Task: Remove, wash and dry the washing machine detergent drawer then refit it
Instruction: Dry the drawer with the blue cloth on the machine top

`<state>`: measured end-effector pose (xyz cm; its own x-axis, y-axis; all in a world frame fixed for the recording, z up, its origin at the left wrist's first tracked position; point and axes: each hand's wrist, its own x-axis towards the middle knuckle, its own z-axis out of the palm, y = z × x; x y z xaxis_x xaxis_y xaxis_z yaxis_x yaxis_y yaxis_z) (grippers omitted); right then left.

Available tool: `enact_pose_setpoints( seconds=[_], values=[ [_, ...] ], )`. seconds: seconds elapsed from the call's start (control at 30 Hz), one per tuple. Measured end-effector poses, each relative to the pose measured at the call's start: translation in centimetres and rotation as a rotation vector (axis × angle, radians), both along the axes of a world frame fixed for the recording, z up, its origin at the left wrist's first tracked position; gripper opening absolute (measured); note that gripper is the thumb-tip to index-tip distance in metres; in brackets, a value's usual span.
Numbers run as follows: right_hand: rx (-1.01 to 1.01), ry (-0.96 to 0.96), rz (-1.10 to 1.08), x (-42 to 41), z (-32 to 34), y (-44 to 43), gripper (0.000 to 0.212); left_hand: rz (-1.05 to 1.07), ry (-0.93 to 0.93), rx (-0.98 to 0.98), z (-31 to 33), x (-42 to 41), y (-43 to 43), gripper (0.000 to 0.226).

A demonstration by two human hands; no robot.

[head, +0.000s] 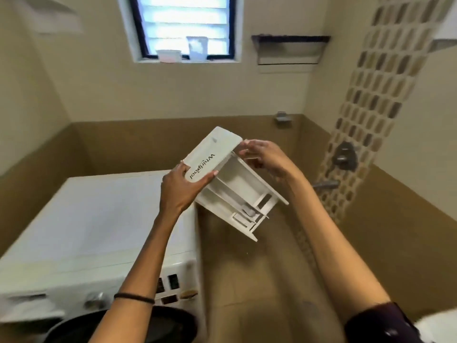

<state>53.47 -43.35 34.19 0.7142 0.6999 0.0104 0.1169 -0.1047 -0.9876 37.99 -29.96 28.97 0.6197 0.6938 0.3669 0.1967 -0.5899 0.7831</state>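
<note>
Head view.

- Detergent drawer (237, 191): white moulded plastic tray, rectangular and split by thin partition walls into long compartments, with a small grey insert at its near end. It has a smooth, slightly curved front panel (212, 154) printed "Whirlpool" in dark letters. It is held in the air, tilted, just right of and above the machine, with the open side of the tray facing the camera.
- Left hand (180, 189): grips the near end of the front panel, with the thumb laid across the printed face and the palm and fingers wrapped behind. A thin black band (133, 297) sits on the wrist.
- Right hand (267, 159): at the far end of the drawer, with its fingertips (246, 146) touching the far corner of the panel. Blur hides whether it clasps the tray wall, so its hold cannot be told. A dark sleeve (378, 323) covers the upper arm.
- Washing machine (94, 219): white front-loader at near left with a flat, glossy top. Its control strip carries a round metal knob (96, 299) and dark buttons, with a black circular door (123, 325) below.
- Window (183, 26): far wall, with a dark frame and frosted louvre slats. Two pale containers stand on the sill.
- Wall niche (289, 49): rectangular recess to the right of the window.
- Mosaic strip (371, 107): vertical band of small brown and grey tiles on the right wall.
- Metal tap (345, 157): dull grey mixer on the mosaic, with a spout (326, 184) below it.
</note>
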Motion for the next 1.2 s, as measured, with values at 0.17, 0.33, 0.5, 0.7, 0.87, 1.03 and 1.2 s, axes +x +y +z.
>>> enact_pose_setpoints(
  seconds=[0.17, 0.33, 0.5, 0.7, 0.87, 1.03, 1.2],
  values=[
    [-0.206, -0.428, 0.168, -3.4, -3.8, 9.0, 0.025, 0.232, -0.013, -0.25, -0.7, -7.4, 8.5, 0.049],
    [-0.349, -0.686, 0.227, -5.3, -6.6, 16.8, 0.03, 0.4, -0.056, -0.483, -1.5, -13.7, 15.1, 0.061],
    [-0.319, -0.707, 0.206, -7.1, -7.8, 23.6, 0.025, 0.514, -0.105, -0.665, -1.6, -18.3, 20.6, 0.066],
    [-0.267, -0.676, 0.197, -9.7, -9.7, 30.5, 0.022, 0.541, -0.078, -0.789, -2.1, -20.8, 26.3, 0.072],
    [-0.333, -0.64, 0.19, -10.9, -12.1, 34.3, 0.025, 0.523, -0.03, -0.894, -4.0, -21.8, 30.8, 0.086],
    [-0.395, -0.566, 0.164, -12.3, -15.6, 37.9, 0.025, 0.513, 0.025, -0.962, -7.7, -22.7, 35.8, 0.095],
    [-0.475, -0.502, 0.116, -13.8, -18.6, 41.1, 0.028, 0.479, 0.077, -0.983, -9.4, -22.7, 39.2, 0.076]
  ],
)
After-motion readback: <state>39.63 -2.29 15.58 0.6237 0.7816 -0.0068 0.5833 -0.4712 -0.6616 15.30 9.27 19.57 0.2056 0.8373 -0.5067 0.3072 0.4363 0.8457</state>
